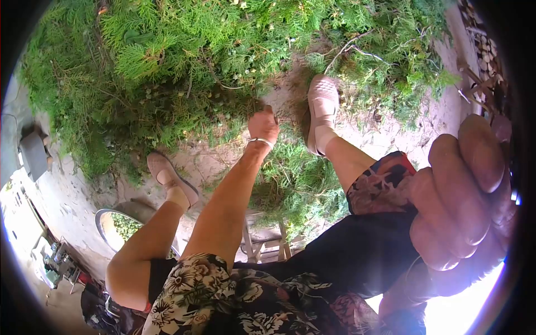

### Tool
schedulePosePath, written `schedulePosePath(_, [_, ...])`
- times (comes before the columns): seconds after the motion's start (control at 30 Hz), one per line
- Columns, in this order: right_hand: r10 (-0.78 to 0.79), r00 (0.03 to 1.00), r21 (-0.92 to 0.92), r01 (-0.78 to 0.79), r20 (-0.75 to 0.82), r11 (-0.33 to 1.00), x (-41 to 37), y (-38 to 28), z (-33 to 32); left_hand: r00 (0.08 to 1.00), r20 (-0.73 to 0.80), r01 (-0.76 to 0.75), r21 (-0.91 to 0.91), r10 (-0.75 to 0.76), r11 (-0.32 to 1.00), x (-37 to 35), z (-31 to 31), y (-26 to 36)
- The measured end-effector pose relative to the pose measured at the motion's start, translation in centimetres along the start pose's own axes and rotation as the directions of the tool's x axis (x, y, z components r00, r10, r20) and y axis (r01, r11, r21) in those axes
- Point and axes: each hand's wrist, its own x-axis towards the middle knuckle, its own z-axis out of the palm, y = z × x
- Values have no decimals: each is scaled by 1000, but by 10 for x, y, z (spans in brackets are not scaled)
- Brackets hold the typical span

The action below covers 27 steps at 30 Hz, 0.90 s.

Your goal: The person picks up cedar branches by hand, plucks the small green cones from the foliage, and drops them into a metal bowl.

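My left hand [263, 126], with a bracelet on its wrist, reaches down between my feet to the edge of a heap of cut green conifer branches [184, 61]. Its fingers are curled closed, and what they hold, if anything, is hidden. Close to the camera on the right, my right hand [458, 195] is raised with its fingers bent into the palm. I cannot make out whether anything lies inside it. More conifer sprigs [301, 178] lie on the ground below my left hand.
My two shoes [322, 103] rest on the pale ground beside the branches. A round container [114, 223] with small green pieces stands by my left leg. Wooden legs or slats [268, 245] show beneath me. A grey box-like object [34, 155] is at the far left.
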Motion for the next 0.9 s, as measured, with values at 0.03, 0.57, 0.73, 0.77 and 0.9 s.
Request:
schedulePosePath(0.03, [-12,1000,-16,12,-4,1000,-1,1,-1,996,81,22,140,-33,990,4,0,5])
schedulePosePath(0.57, [-32,999,-123,31,-7,992,5,12,11,856,376,472,-849,-355,238,-63,-91,-59])
schedulePosePath(0.73, [-76,997,-134,74,-10,988,11,19,19,940,-186,268,-121,-287,956,-34,-70,-104])
schedulePosePath(0.77, [-81,997,-136,78,-13,988,11,21,21,939,-307,215,170,-156,962,-31,-67,-111])
schedulePosePath(0.9, [-95,993,-142,83,-77,986,14,23,32,980,-191,128,350,-63,928,-27,-76,-114])
